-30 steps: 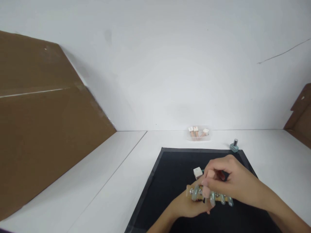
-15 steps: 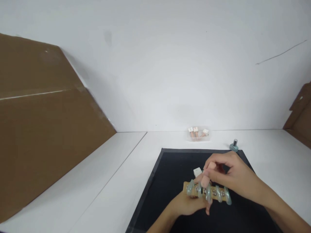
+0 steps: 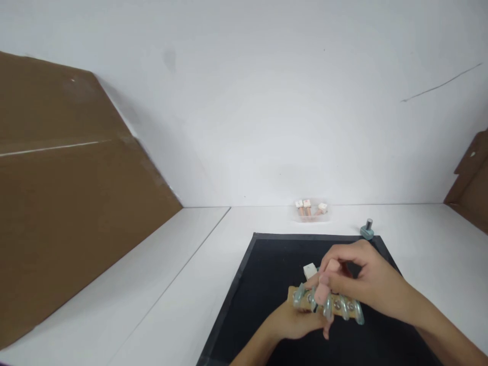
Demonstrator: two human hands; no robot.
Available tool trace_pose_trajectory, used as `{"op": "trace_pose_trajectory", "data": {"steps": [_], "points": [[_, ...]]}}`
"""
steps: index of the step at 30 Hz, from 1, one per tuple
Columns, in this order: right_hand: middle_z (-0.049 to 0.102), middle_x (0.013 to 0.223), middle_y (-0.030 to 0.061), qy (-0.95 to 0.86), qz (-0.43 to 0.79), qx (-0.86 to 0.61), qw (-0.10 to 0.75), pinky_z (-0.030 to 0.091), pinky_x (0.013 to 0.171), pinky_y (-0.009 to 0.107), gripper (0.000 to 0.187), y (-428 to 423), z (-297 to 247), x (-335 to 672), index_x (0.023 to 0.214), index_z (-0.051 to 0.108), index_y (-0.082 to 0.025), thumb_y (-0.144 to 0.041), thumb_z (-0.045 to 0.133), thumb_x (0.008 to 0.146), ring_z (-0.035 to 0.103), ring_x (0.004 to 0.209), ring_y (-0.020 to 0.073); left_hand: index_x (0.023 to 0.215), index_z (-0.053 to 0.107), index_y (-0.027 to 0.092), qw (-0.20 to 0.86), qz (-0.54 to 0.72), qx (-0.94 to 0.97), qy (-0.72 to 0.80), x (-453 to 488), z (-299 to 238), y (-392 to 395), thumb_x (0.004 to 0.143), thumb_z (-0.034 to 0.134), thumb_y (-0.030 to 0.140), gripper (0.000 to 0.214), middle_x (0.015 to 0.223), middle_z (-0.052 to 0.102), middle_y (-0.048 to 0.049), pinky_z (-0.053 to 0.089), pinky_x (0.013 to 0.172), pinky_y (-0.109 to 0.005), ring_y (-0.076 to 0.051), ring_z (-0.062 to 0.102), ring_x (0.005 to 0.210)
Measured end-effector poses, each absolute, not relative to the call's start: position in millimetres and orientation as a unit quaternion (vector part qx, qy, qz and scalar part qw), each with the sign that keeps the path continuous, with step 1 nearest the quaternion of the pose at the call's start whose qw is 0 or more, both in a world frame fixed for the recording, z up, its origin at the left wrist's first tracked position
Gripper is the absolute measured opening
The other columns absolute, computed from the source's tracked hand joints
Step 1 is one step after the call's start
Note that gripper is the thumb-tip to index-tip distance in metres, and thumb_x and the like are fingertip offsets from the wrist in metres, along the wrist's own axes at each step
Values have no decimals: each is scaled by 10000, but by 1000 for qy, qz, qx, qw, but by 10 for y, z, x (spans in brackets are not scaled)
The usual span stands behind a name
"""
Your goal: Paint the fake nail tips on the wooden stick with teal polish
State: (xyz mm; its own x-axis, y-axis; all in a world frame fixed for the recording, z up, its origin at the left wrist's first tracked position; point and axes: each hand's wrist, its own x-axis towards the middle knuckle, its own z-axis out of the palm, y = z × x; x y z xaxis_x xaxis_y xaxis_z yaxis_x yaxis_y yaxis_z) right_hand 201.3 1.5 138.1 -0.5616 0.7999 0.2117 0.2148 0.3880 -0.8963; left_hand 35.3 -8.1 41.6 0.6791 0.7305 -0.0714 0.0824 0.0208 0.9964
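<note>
My left hand [image 3: 292,321] is closed around a short wooden bar [image 3: 291,296] from below. Along the bar run several slanted, glossy pale-green pieces [image 3: 344,307] with round shiny metal spots between them. My right hand [image 3: 366,274] is above it, its thumb and forefinger pinching a small pink stick [image 3: 322,294]. The stick's lower end is in front of the bar's middle; whether it touches, I cannot tell. Just behind my left fingers shows a white block [image 3: 310,270], partly hidden, so I cannot tell if it is held.
Under both hands lies a black mat [image 3: 282,254] on the white table [image 3: 183,284]. Behind it stands a clear tray [image 3: 324,217] with several white-topped pink pieces. A pale-green piece with a metal post [image 3: 367,232] is at the mat's far right corner. Cardboard [image 3: 76,203] rises at left.
The pink stick and my right fingers have moved slightly down over the bar. The bar's right end has shifted a little down and right. The rest looks the same.
</note>
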Motion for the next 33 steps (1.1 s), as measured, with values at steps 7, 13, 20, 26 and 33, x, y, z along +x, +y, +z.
{"op": "trace_pose_trajectory", "data": {"steps": [7, 13, 20, 26, 33], "points": [[719, 625, 2, -745, 453, -342, 349, 467, 453, 206, 218, 16, 1374, 2014, 672, 609, -177, -292, 584, 855, 626, 493, 106, 766, 450, 181, 695, 296, 596, 273, 366, 317, -60, 633, 661, 618, 504, 593, 486, 41, 445, 540, -237, -86, 497, 531], [725, 643, -2, -743, 508, -318, 297, 460, 433, 208, 216, 11, 1386, 2028, 694, 622, -179, -296, 570, 868, 653, 493, 114, 689, 480, 168, 678, 245, 625, 299, 367, 370, -56, 647, 651, 614, 480, 586, 501, 21, 450, 590, -252, -97, 501, 560], [721, 628, -6, -741, 498, -317, 321, 469, 463, 202, 204, 10, 1391, 2014, 680, 600, -180, -273, 579, 860, 638, 498, 105, 688, 480, 154, 687, 250, 626, 273, 340, 327, -52, 669, 606, 650, 512, 596, 494, 29, 449, 582, -234, -74, 493, 551], [684, 583, -5, -734, 452, -359, 358, 469, 472, 203, 216, 28, 1344, 2000, 658, 610, -181, -280, 585, 848, 627, 515, 112, 742, 433, 175, 704, 292, 601, 240, 361, 302, -60, 651, 684, 569, 476, 597, 502, 44, 436, 508, -207, -68, 496, 507], [678, 572, -7, -732, 482, -336, 345, 481, 503, 200, 199, 25, 1330, 2003, 665, 605, -184, -270, 586, 843, 618, 519, 108, 736, 438, 169, 698, 283, 615, 233, 357, 304, -67, 695, 671, 522, 425, 599, 518, 36, 418, 535, -209, -75, 511, 542]]}}
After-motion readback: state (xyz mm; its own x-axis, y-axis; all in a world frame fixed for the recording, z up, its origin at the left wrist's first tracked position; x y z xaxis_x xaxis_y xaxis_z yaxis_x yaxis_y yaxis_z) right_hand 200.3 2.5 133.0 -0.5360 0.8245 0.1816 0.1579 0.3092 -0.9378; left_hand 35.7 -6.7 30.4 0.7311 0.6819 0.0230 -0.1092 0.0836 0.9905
